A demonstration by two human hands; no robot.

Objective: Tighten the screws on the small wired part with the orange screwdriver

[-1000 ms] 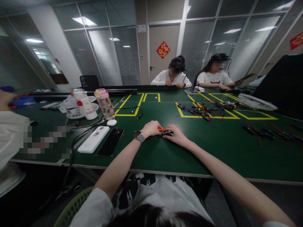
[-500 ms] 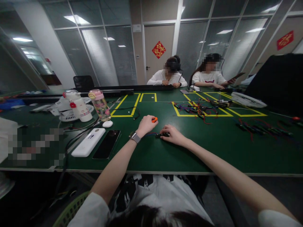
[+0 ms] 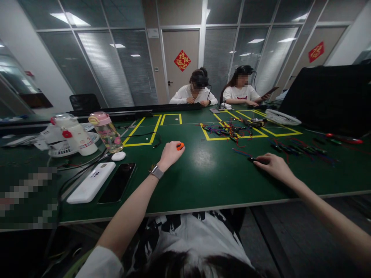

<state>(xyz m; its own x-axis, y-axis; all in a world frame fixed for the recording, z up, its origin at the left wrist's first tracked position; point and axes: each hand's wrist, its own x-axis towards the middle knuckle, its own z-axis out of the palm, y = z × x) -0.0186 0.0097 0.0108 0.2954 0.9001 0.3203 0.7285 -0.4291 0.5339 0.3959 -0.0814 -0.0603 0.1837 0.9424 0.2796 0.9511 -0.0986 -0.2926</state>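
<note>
My left hand (image 3: pixel 171 155), with a watch on its wrist, is closed around a small orange object (image 3: pixel 180 146) that shows past the fingers; its exact kind is hidden. Further right, my right hand (image 3: pixel 274 165) pinches a small black part (image 3: pixel 251 159) low over the green table. Thin red and blue wires (image 3: pixel 242 153) trail from that part toward the upper left. Beyond my right hand lies a row of similar small boards with wires (image 3: pixel 298 148). A larger tangle of wired parts (image 3: pixel 228 130) is further back, over yellow tape lines.
At left are a white power bank (image 3: pixel 92 182), a black phone (image 3: pixel 118 183), a white earbud case (image 3: pixel 118 156), a pink-lidded bottle (image 3: pixel 106 133) and a white bottle (image 3: pixel 77 137). A red-handled tool (image 3: pixel 344 139) lies far right. Two people (image 3: pixel 197 90) sit across the table.
My right hand has moved right with the small wired part, away from my left hand. My left hand stays closed on the orange object. The view has turned slightly right.
</note>
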